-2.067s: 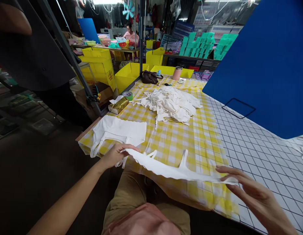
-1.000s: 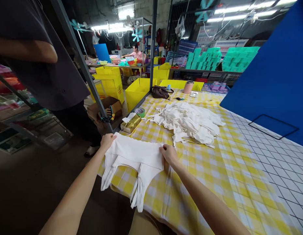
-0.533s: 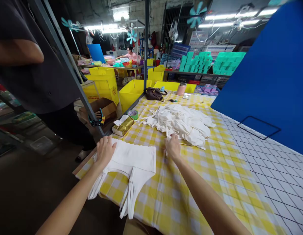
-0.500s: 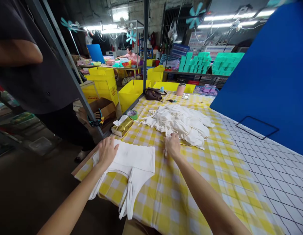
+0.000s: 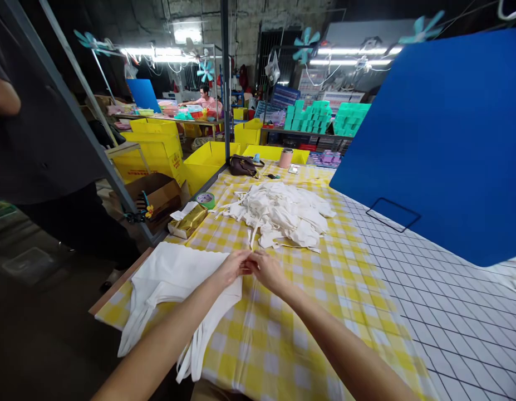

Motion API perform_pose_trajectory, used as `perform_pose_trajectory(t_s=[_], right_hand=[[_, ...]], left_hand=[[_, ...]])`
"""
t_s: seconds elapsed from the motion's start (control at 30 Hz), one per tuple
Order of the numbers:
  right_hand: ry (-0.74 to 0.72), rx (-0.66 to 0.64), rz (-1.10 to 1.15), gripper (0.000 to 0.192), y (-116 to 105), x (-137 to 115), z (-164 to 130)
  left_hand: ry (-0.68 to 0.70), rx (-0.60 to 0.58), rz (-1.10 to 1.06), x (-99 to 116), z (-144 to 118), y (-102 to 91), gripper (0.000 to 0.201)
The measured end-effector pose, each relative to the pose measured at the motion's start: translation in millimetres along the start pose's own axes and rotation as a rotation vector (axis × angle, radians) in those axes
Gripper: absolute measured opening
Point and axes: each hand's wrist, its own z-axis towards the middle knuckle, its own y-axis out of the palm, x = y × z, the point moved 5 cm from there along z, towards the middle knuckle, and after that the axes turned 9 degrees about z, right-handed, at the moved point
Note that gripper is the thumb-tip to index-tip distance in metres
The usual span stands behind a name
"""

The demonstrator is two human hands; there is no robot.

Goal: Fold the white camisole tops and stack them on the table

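Observation:
A white strappy top [image 5: 166,270] lies flat at the table's near left, its straps hanging toward the front edge. Over its right edge, my left hand [image 5: 231,268] is closed, fingertips pinched against those of my right hand [image 5: 268,271]. A thin white strap [image 5: 252,238] rises from between the fingertips toward the heap. My fingers partly hide what they grip. Just beyond is a loose heap of white strappy garments [image 5: 286,211].
Yellow-and-white checked cloth [image 5: 278,334] covers the table. Along its left side are a gold-wrapped pack [image 5: 190,221] and green tape roll [image 5: 205,200]. A dark bag [image 5: 243,165] and pink cup [image 5: 285,158] stand behind. A blue panel [image 5: 433,139] rises right; a person [image 5: 40,128] stands left.
My left hand has moved right, off the top's middle, to meet my right hand. The right hand has drawn back from the heap with a white strap. The view has shifted right.

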Motion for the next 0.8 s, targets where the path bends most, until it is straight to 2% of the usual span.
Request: perform_pose_trajectory(t_s=[0.1, 0.2, 0.3, 0.37, 0.47, 0.6, 0.7, 0.8], right_hand=[[0.181, 0.213, -0.062, 0.02, -40, 42, 15], [0.379, 0.394, -0.117, 0.029, -81, 92, 22], [0.431, 0.379, -0.117, 0.016, -96, 122, 20], [0.38, 0.341, -0.099, 0.012, -93, 124, 13], [0.253, 0.306, -0.063, 0.017, -79, 102, -10], [0.094, 0.222, 0.007, 0.021, -54, 52, -70], [-0.169, 0.045, 0.143, 0.023, -37, 5, -123], [-0.233, -0.171, 0.266, 0.019, -27, -28, -169]], left_hand=[[-0.046, 0.068, 0.023, 4, 8, 3.9, 0.018], [-0.023, 0.063, 0.082, 6, 6, 2.5, 0.024], [-0.032, 0.037, 0.139, 1, -1, 1.9, 0.019], [-0.048, 0.0, 0.151, -4, -5, 6.1, 0.019], [-0.088, -0.083, 0.069, -13, -7, 22.5, 0.024], [-0.204, -0.211, -0.175, -30, -8, 60.7, 0.03], [-0.171, -0.318, -0.329, -37, -12, 91.1, 0.03], [-0.199, -0.305, -0.353, -49, -19, 107.3, 0.024]])
